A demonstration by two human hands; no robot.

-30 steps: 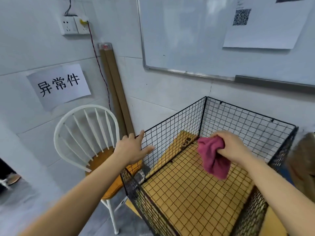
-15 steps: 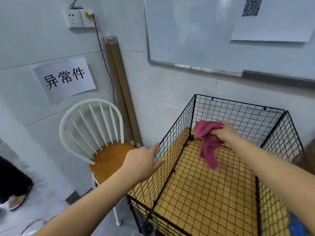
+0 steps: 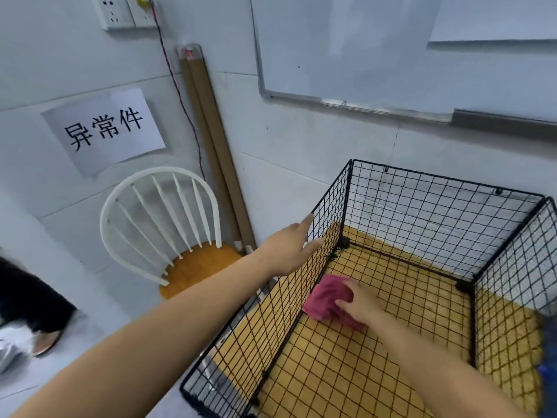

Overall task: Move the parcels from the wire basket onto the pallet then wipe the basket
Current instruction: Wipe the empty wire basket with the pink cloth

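Observation:
A black wire basket [image 3: 437,188] stands against the wall on a yellow-brown board, with no parcels inside it. My right hand [image 3: 363,306] reaches down into the basket and holds a crumpled pink cloth [image 3: 327,300] against the basket floor, close to the left wall. My left hand [image 3: 289,248] is at the top rim of the basket's left wall, fingers straight, touching the wire. No pallet is in view.
A white spindle-back chair [image 3: 162,224] with a wooden seat stands left of the basket. Long cardboard tubes [image 3: 211,140] lean in the wall corner behind it. Another person's leg and shoe [image 3: 36,321] show at the far left. A whiteboard [image 3: 346,46] hangs above the basket.
My right hand has gone down with the pink cloth from above the basket's far corner to its floor by the left wall. My left hand has moved onto the left rim.

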